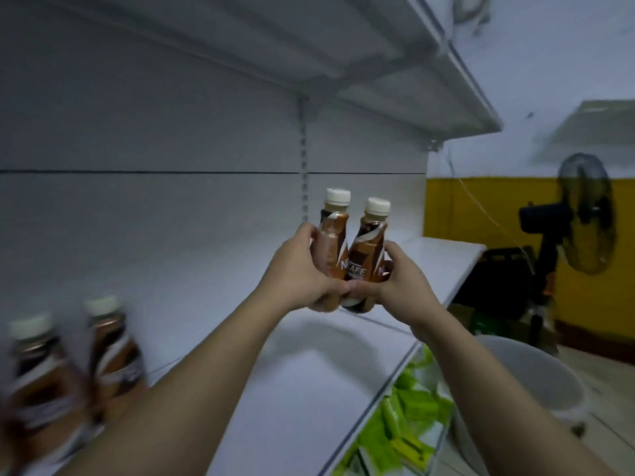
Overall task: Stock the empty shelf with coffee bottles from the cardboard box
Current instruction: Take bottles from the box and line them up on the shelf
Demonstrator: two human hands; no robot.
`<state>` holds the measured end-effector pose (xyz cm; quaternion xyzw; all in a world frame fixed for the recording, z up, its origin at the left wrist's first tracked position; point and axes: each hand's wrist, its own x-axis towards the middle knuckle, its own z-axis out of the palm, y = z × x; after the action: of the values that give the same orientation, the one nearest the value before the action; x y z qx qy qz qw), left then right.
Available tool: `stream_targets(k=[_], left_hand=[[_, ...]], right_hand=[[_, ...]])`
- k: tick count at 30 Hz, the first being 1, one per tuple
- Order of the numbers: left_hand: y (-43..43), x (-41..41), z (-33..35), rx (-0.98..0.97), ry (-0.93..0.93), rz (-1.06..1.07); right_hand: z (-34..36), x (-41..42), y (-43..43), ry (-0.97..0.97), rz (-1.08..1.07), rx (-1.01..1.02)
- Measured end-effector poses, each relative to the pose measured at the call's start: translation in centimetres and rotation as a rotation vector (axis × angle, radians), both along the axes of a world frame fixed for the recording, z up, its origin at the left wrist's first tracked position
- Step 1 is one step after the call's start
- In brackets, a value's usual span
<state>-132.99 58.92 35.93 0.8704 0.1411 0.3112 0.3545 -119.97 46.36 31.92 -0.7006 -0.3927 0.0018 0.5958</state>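
Two brown coffee bottles with cream caps are held upright side by side above the white shelf (309, 379). My left hand (302, 273) grips the left bottle (331, 235). Around the right bottle (369, 249) my right hand (405, 280) is wrapped, and the two hands touch at the thumbs. The bottles hang a little above the shelf board, near its right part. At the far left, two more coffee bottles (68, 372) stand on the shelf, blurred. The cardboard box is out of sight.
An upper shelf (395, 63) overhangs the bottles. Below the shelf's front edge lie green packets (409, 417). To the right stand a white bucket (525, 379), a black fan (584, 214) and a yellow wall.
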Motion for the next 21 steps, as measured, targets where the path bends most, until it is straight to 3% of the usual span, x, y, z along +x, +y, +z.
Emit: stream_targets(k=[5, 13, 16, 18, 21], left_hand=[[4.4, -6.6, -2.7, 0.012, 0.086, 0.267], [8.0, -8.5, -6.8, -0.154, 0.106, 0.517], [9.3, -8.7, -3.6, 0.038, 0.086, 0.482], [10.1, -9.3, -1.0, 0.249, 0.242, 0.447], [11.0, -10.1, 0.8, 0.397, 0.414, 0.412]], right_hand=[[-2.4, -5.1, 8.1, 0.056, 0.211, -0.134], [-6.6, -7.9, 12.8, 0.053, 0.254, -0.294], [-6.5, -7.9, 13.4, 0.018, 0.287, -0.332], [-6.5, -8.0, 13.8, 0.013, 0.291, -0.339], [-6.8, -8.2, 14.3, 0.013, 0.278, -0.335]])
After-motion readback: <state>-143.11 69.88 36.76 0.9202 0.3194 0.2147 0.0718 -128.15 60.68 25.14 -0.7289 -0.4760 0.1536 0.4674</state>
